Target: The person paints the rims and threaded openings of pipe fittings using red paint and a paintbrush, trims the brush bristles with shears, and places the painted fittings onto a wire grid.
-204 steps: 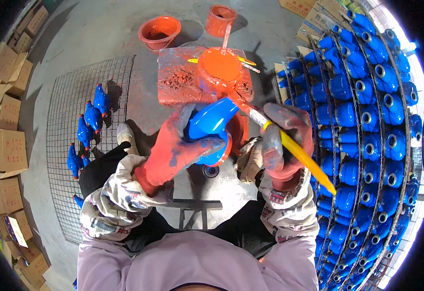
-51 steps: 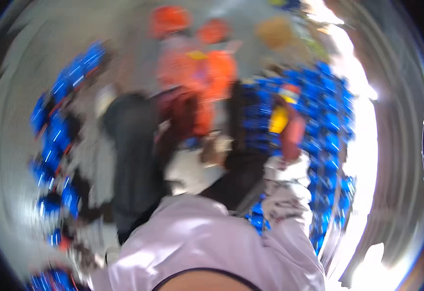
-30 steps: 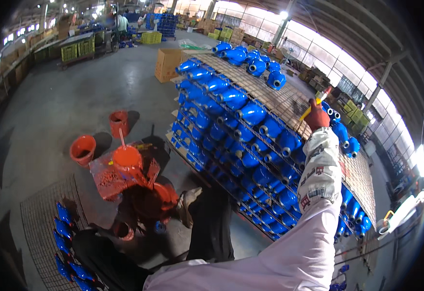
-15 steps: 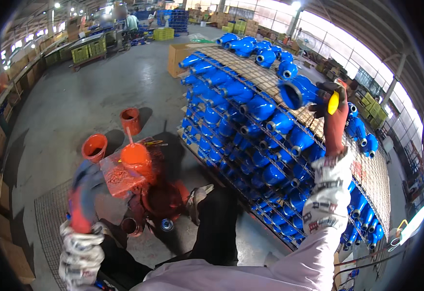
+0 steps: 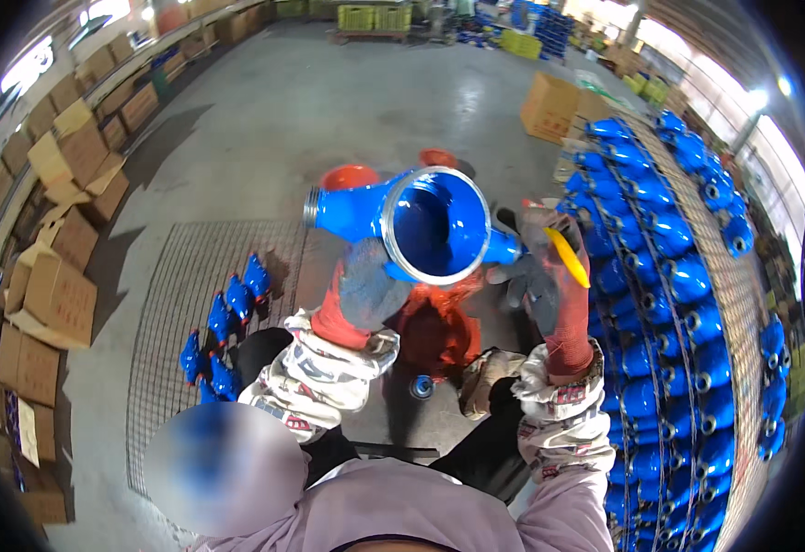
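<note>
A blue metal water meter body (image 5: pixel 352 212), with a wide round opening and a threaded pipe end, is held up in front of me. My left hand (image 5: pixel 370 287), in a dark-palmed red glove, is closed around its lower left side. Beside its narrower right end is my right hand (image 5: pixel 536 281), gloved alike, its fingers partly spread; whether they touch the metal I cannot tell. A yellow-handled tool (image 5: pixel 568 258) is lodged in that right hand. Below the body is a red paint-coated container (image 5: pixel 434 336), partly hidden.
Many blue bodies lie stacked on mesh layers (image 5: pixel 743 386) at the right. Several blue pieces with red ends (image 5: pixel 237 299) stand on floor mesh (image 5: pixel 167 294) at left. Two red buckets (image 5: pixel 342 175) show behind the held body. A small can (image 5: pixel 422 386) stands near my feet. Cardboard boxes (image 5: pixel 57 290) line the left.
My right hand has brought the blue body from the stack to in front of me. My left hand has risen and taken hold of it. The view has swung left.
</note>
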The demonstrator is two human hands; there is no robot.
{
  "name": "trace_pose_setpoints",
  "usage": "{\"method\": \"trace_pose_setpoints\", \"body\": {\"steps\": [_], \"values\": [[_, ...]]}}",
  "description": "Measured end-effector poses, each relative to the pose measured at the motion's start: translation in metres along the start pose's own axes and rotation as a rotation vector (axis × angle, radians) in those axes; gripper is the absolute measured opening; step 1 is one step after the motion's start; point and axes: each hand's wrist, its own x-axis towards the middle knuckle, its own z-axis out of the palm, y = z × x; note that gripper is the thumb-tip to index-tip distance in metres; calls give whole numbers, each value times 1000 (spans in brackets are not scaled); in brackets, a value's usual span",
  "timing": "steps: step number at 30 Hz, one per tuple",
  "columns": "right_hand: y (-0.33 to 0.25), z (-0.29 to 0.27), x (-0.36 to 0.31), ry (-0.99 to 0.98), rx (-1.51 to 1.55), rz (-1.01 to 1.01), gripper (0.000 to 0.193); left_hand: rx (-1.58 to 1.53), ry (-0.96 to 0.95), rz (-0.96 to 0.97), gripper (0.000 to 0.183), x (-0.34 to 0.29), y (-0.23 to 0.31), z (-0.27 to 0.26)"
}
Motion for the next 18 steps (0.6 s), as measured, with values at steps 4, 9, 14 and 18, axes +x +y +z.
{"method": "trace_pose_setpoints", "body": {"steps": [4, 9, 14, 18], "values": [[70, -28, 32, -18, -1067, -148, 41, -149, -274, 37, 68, 23, 43, -75], [131, -54, 67, -198, -1656, -230, 43, -213, 84, 84, 58, 50, 62, -128], [219, -105, 117, 213, -1050, 69, 22, 85, 401, 173, 70, 46, 64, -184], [266, -118, 144, 276, -925, 212, 19, 40, 212, 129, 72, 45, 65, -221]]}}
